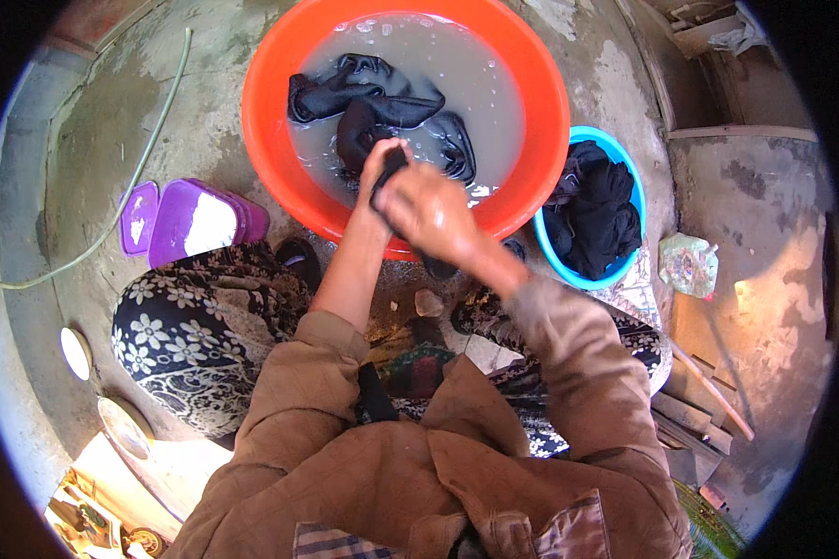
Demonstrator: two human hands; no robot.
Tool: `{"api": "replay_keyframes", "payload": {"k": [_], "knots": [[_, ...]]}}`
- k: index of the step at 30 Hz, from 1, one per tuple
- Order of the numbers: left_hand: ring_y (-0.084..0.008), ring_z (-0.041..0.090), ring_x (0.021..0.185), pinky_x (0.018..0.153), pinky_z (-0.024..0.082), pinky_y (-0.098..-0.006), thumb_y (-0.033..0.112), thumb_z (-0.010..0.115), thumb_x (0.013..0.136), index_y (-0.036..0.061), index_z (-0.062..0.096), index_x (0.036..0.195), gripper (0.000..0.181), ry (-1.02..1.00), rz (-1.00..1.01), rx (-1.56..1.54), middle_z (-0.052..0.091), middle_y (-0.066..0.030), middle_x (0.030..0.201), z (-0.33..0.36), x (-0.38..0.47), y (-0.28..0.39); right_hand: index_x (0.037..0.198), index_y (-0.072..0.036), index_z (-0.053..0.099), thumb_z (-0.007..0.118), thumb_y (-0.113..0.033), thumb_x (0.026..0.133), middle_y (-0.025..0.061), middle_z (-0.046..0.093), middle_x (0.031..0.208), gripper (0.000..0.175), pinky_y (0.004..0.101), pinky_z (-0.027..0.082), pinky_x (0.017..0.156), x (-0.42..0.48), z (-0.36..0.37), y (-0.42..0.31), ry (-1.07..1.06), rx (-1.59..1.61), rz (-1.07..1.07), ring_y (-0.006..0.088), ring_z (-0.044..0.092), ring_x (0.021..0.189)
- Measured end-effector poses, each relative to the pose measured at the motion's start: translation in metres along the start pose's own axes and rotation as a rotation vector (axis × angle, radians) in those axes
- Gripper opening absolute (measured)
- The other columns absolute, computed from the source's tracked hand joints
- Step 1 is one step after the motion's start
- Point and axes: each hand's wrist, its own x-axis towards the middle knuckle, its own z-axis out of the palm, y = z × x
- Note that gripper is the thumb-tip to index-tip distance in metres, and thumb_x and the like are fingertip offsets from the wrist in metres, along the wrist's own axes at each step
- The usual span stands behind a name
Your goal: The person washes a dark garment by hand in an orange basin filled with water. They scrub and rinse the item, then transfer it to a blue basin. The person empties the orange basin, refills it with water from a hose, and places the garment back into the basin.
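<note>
A wide orange plastic basin [269, 150] in front of me holds cloudy grey water. Dark wet cloth [391, 98] lies partly sunk in it, bunched towards the left side. Over the basin's near rim, my left hand [381, 168] grips a part of the dark cloth, which runs up from the water. My right hand [430, 206] presses against the same cloth, close by the left hand, and is blurred. Its fingers are partly hidden, but the cloth shows between the two hands.
Right of the basin stands a light blue tub [640, 202] heaped with dark clothes [598, 209]. A purple plastic container [192, 220] and a purple lid [138, 216] sit at left, near a pale hose [157, 133]. A clear plastic bag [689, 265] and a wooden stick [713, 391] lie at right.
</note>
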Motion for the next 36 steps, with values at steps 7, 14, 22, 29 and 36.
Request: {"api": "replay_keyframes", "payload": {"k": [7,14,22,29,36], "knots": [[-0.0206,0.066,0.100,0.091,0.053,-0.0399,0.046,0.055,0.093,0.0125,0.058,0.118,0.042,0.466,0.310,0.278,0.065,-0.0049,0.113,0.029,0.018,-0.047,0.092,-0.015,0.071,0.064,-0.052,0.082,0.0178,0.066,0.102,0.039,0.0460,0.048,0.087,0.050,0.020,0.077,0.061,0.280,0.554,0.0357,0.060,0.105],[-0.0211,0.064,0.085,0.084,0.052,-0.0385,0.055,0.052,0.090,0.0132,0.060,0.092,0.043,0.217,0.093,0.269,0.064,-0.0037,0.086,0.004,-0.002,0.007,0.069,-0.007,0.061,0.070,-0.017,0.072,0.0125,0.062,0.075,0.015,0.0403,0.048,0.066,0.009,0.054,-0.004,0.444,-0.030,0.289,0.0330,0.060,0.071],[-0.0222,0.066,0.074,0.073,0.055,-0.0370,0.042,0.061,0.085,0.0130,0.063,0.090,0.029,0.552,0.356,0.338,0.066,-0.0033,0.082,0.029,0.005,-0.017,0.094,-0.008,0.068,0.070,-0.034,0.082,0.0103,0.069,0.091,0.029,0.0344,0.048,0.083,0.020,0.040,0.027,0.320,0.211,0.717,0.0272,0.065,0.089],[-0.0185,0.067,0.074,0.076,0.056,-0.0359,0.039,0.054,0.090,0.0137,0.062,0.089,0.026,0.604,0.311,0.372,0.067,-0.0013,0.083,0.006,0.007,-0.028,0.080,-0.010,0.066,0.066,-0.035,0.081,0.0147,0.066,0.081,0.025,0.0463,0.048,0.072,0.021,0.055,0.053,0.323,-0.069,0.908,0.0370,0.063,0.081],[-0.0213,0.062,0.088,0.091,0.050,-0.0416,0.040,0.053,0.090,0.0113,0.062,0.090,0.030,0.227,0.211,0.118,0.065,-0.0067,0.089,-0.003,0.007,-0.009,0.078,-0.013,0.067,0.070,-0.036,0.079,0.0125,0.068,0.086,0.024,0.0412,0.050,0.075,0.018,0.035,-0.001,0.391,0.187,0.584,0.0339,0.065,0.086]]}}
